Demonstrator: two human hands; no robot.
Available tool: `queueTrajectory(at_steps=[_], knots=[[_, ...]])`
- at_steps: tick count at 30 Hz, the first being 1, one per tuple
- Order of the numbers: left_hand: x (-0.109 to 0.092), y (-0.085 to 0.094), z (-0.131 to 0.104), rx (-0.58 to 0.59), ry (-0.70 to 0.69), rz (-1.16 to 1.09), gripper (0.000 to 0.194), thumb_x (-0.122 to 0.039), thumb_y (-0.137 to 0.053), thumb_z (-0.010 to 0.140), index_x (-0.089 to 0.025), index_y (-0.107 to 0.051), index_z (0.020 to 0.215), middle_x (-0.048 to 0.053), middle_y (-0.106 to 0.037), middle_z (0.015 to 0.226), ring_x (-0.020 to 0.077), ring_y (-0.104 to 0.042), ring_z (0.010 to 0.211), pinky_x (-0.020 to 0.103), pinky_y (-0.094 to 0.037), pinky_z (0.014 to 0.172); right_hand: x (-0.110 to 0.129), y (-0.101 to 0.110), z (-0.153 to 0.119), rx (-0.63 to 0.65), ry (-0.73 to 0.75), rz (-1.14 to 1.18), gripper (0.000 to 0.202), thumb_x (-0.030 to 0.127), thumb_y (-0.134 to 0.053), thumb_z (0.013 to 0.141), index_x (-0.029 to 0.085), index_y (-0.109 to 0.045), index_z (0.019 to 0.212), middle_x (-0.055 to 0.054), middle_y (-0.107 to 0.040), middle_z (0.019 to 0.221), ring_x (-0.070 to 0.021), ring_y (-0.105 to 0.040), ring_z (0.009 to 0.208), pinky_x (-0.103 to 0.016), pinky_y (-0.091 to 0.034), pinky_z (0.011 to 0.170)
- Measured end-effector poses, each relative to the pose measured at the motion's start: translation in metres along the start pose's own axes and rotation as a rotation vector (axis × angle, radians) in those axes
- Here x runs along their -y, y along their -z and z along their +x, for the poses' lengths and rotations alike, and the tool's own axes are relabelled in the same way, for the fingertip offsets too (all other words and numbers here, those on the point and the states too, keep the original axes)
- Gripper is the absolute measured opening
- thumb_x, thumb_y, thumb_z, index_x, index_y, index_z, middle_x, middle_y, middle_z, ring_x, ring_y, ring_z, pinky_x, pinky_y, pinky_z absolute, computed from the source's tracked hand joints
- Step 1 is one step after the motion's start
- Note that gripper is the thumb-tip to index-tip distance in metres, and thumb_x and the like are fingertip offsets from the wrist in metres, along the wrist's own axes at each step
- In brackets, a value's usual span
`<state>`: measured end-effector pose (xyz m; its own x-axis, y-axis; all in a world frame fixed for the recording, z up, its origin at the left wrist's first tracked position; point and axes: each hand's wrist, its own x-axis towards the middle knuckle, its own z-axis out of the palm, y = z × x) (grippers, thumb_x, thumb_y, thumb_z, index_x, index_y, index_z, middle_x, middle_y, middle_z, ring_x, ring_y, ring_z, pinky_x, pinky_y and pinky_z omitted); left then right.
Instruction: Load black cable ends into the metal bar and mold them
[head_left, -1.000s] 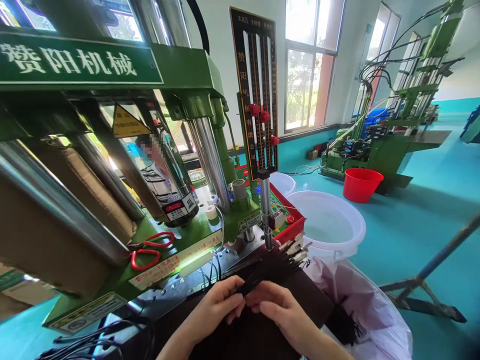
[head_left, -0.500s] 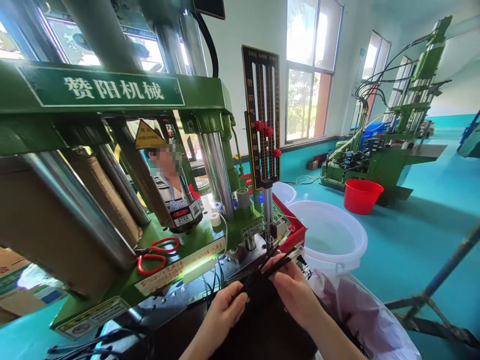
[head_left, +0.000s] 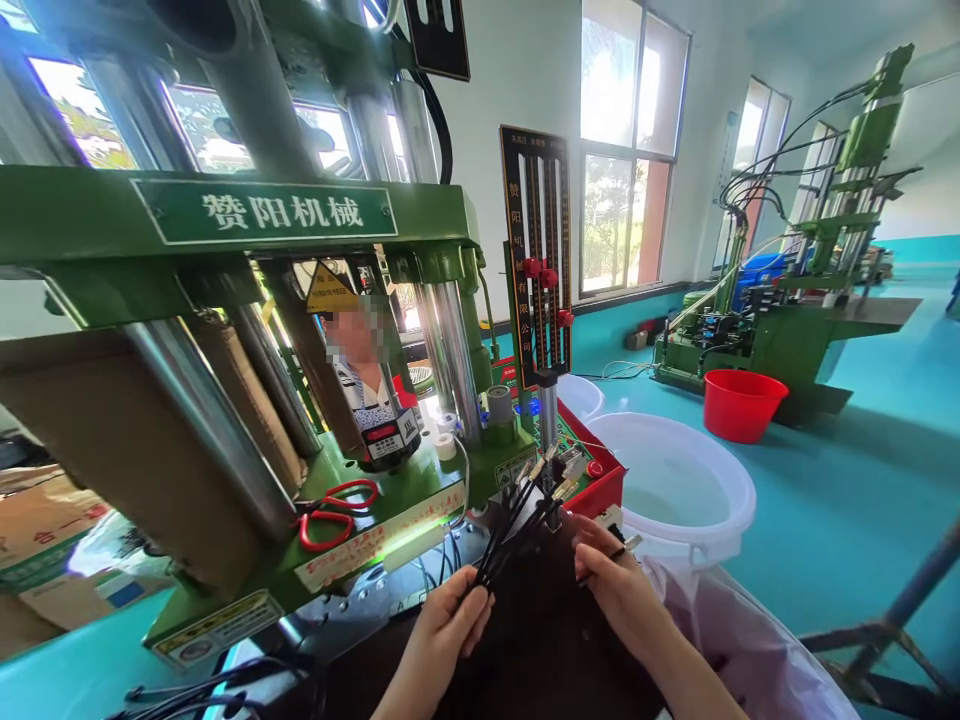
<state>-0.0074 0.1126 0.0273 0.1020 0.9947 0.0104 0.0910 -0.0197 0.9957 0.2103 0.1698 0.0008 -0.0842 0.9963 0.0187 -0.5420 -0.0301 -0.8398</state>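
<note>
A bundle of thin black cables (head_left: 511, 532) fans upward from my left hand (head_left: 448, 622), whose thumb and fingers are closed round it. Metal plugs show at the upper ends of the bundle. To its right, my right hand (head_left: 619, 585) pinches a short black piece with a metal tip (head_left: 630, 545), which looks like one cable's end; most of it is hidden by the fingers. Both hands are above a dark surface (head_left: 536, 640) in front of the green press (head_left: 442, 500). The two hands are apart.
Red-handled scissors (head_left: 330, 530) lie on the press bed. More black cables (head_left: 187, 695) are at lower left. A red control box (head_left: 611, 488), a white tub (head_left: 739, 490) and a pale plastic bag (head_left: 750, 640) stand to the right. Another person (head_left: 367, 390) is behind the press.
My right hand has drawn away from the bundle to the right, with a metal-tipped piece in its fingers. The bundle in my left hand now stands up and spreads out. The view has shifted slightly.
</note>
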Motion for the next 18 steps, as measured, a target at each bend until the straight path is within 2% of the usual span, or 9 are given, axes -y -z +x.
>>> queueTrajectory(at_steps=[3,5,7,9,11,13,15,16,18], knots=[[-0.001,-0.002,0.001,-0.008,-0.007,-0.008,0.041,-0.056,-0.049,0.074,-0.016,-0.045,0.066,-0.007,-0.036,0.048,0.0045,-0.028,0.042,0.020,-0.020,0.042,0.026,0.018,0.009,-0.377,0.315,-0.335,0.058,0.039,-0.071,0.061,0.022,-0.049,0.113,-0.005,-0.054,0.101,-0.0233,-0.050,0.095,-0.036,-0.041,0.079],[-0.002,-0.003,0.001,-0.010,-0.004,-0.024,0.041,-0.056,-0.049,0.074,-0.016,-0.045,0.067,-0.007,-0.035,0.049,0.0042,-0.027,0.042,0.020,-0.019,0.042,0.042,0.023,0.008,-0.577,0.518,-0.540,0.056,0.043,-0.069,0.062,0.022,-0.051,0.110,-0.006,-0.052,0.111,-0.0270,-0.042,0.108,-0.041,-0.035,0.090],[-0.004,-0.005,0.000,0.007,0.016,-0.044,0.040,-0.055,-0.049,0.074,-0.016,-0.043,0.067,-0.008,-0.034,0.049,0.0039,-0.027,0.043,0.020,-0.018,0.042,0.048,0.016,-0.002,-0.418,0.464,-0.592,0.040,0.045,-0.065,0.067,0.021,-0.059,0.099,-0.007,-0.057,0.105,-0.0274,-0.046,0.105,-0.043,-0.033,0.092],[-0.005,-0.009,-0.001,0.067,0.056,-0.067,0.039,-0.054,-0.049,0.074,-0.017,-0.042,0.066,-0.007,-0.035,0.051,0.0036,-0.026,0.043,0.020,-0.017,0.041,0.039,-0.002,-0.016,0.016,0.207,-0.455,0.035,0.046,-0.063,0.071,0.022,-0.062,0.097,-0.007,-0.063,0.096,-0.0264,-0.053,0.097,-0.044,-0.035,0.091],[-0.004,-0.014,-0.004,0.156,0.107,-0.079,0.039,-0.054,-0.050,0.074,-0.017,-0.041,0.067,-0.007,-0.035,0.053,0.0034,-0.025,0.042,0.020,-0.016,0.039,0.023,-0.026,-0.028,0.362,0.008,-0.209,0.050,0.045,-0.069,0.068,0.024,-0.057,0.111,-0.007,-0.063,0.101,-0.0260,-0.054,0.099,-0.044,-0.035,0.092],[-0.002,-0.019,-0.012,0.204,0.162,-0.075,0.040,-0.057,-0.051,0.071,-0.018,-0.043,0.068,-0.007,-0.035,0.054,0.0034,-0.025,0.042,0.019,-0.015,0.039,0.010,-0.049,-0.034,0.443,-0.058,0.012,0.053,0.042,-0.070,0.069,0.026,-0.053,0.117,-0.006,-0.063,0.105,-0.0245,-0.053,0.102,-0.043,-0.034,0.093],[0.002,-0.021,-0.025,0.193,0.211,-0.041,0.039,-0.056,-0.054,0.069,-0.018,-0.046,0.068,-0.007,-0.038,0.054,0.0040,-0.028,0.043,0.019,-0.019,0.040,0.006,-0.063,-0.037,0.388,-0.068,0.132,0.032,0.036,-0.063,0.077,0.023,-0.060,0.106,-0.005,-0.066,0.096,-0.0218,-0.057,0.094,-0.040,-0.037,0.089],[0.003,-0.020,-0.033,0.183,0.231,-0.014,0.037,-0.055,-0.055,0.068,-0.018,-0.048,0.068,-0.006,-0.041,0.054,0.0049,-0.032,0.044,0.019,-0.022,0.041,0.008,-0.067,-0.038,0.382,-0.084,0.138,0.023,0.034,-0.058,0.081,0.020,-0.063,0.098,-0.006,-0.067,0.089,-0.0207,-0.059,0.088,-0.038,-0.039,0.086],[0.006,-0.016,-0.050,0.186,0.261,0.026,0.030,-0.050,-0.059,0.066,-0.020,-0.053,0.067,-0.004,-0.048,0.055,0.0085,-0.042,0.050,0.021,-0.030,0.046,0.012,-0.070,-0.043,0.484,-0.140,0.043,0.027,0.035,-0.049,0.086,0.014,-0.066,0.084,-0.008,-0.068,0.080,-0.0196,-0.061,0.079,-0.036,-0.042,0.079]])
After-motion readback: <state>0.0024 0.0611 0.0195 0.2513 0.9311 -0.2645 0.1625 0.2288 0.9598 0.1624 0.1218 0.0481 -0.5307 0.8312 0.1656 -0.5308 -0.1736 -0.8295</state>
